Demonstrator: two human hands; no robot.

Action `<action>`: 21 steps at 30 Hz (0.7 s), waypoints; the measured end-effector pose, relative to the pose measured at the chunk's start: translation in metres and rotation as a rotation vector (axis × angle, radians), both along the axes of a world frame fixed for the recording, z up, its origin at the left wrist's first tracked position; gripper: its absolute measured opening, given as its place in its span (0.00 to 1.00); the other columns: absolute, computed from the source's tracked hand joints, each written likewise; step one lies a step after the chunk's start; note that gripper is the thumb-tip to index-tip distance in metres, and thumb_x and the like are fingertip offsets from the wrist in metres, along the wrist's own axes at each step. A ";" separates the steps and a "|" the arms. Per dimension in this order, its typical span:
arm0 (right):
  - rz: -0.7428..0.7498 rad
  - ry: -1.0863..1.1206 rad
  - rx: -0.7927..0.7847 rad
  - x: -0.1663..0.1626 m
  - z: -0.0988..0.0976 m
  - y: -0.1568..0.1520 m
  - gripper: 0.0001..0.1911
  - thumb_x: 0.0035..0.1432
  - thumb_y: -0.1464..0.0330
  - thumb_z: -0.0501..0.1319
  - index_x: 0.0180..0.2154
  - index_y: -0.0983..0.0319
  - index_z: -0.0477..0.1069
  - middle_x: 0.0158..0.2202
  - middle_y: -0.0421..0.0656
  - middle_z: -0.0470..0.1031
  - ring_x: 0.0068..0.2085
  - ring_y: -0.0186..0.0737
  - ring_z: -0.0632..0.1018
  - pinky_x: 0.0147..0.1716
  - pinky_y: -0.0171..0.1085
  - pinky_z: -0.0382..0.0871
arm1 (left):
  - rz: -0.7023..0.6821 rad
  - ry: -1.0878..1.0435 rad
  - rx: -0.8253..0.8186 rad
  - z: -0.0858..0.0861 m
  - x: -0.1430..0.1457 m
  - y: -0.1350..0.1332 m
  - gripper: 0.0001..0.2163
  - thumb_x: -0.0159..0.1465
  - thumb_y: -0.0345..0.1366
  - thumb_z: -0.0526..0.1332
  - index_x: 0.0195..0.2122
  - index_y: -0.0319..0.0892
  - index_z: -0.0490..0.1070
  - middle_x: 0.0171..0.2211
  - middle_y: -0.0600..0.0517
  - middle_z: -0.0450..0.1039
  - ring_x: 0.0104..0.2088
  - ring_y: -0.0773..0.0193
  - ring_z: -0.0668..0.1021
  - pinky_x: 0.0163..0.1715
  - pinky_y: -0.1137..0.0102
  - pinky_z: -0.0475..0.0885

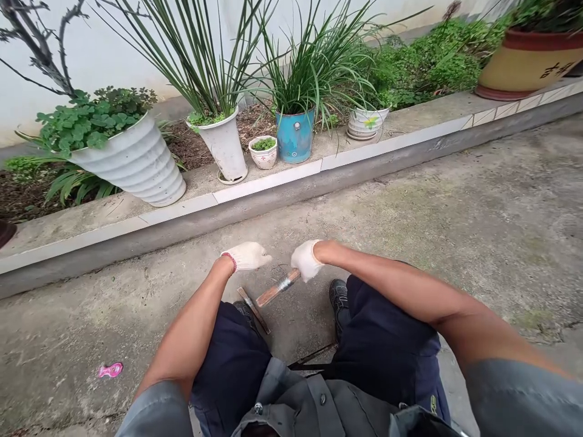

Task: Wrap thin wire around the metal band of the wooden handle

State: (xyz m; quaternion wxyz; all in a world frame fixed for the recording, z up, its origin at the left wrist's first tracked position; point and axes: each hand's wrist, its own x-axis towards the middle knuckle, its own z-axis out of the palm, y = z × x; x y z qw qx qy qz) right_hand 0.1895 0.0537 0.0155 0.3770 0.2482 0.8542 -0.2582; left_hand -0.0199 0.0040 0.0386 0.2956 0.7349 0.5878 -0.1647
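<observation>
While the gloved right hand (306,260) closes around a wooden handle (277,289) angled down toward the concrete ground (410,206), the gloved left hand (246,256) hovers loosely open beside it, holding nothing.

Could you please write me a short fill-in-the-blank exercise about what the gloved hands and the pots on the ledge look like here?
1. The right hand grips a wooden tool handle wrapped with a band of ____ tape.
2. The left hand holds ____.
3. Both hands wear ____ knitted gloves.
4. Between the small white pot and the striped bowl-shaped pot stands a ____ bucket of grassy leaves.

Missing words: silver; nothing; white; blue
</observation>
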 end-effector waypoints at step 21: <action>-0.510 0.682 -0.458 0.021 0.038 0.023 0.26 0.56 0.50 0.68 0.43 0.66 0.74 0.38 0.46 0.81 0.32 0.33 0.81 0.35 0.30 0.74 | 0.121 -0.121 0.022 0.004 -0.006 -0.002 0.21 0.68 0.52 0.56 0.32 0.39 0.78 0.30 0.48 0.77 0.30 0.61 0.74 0.36 0.70 0.67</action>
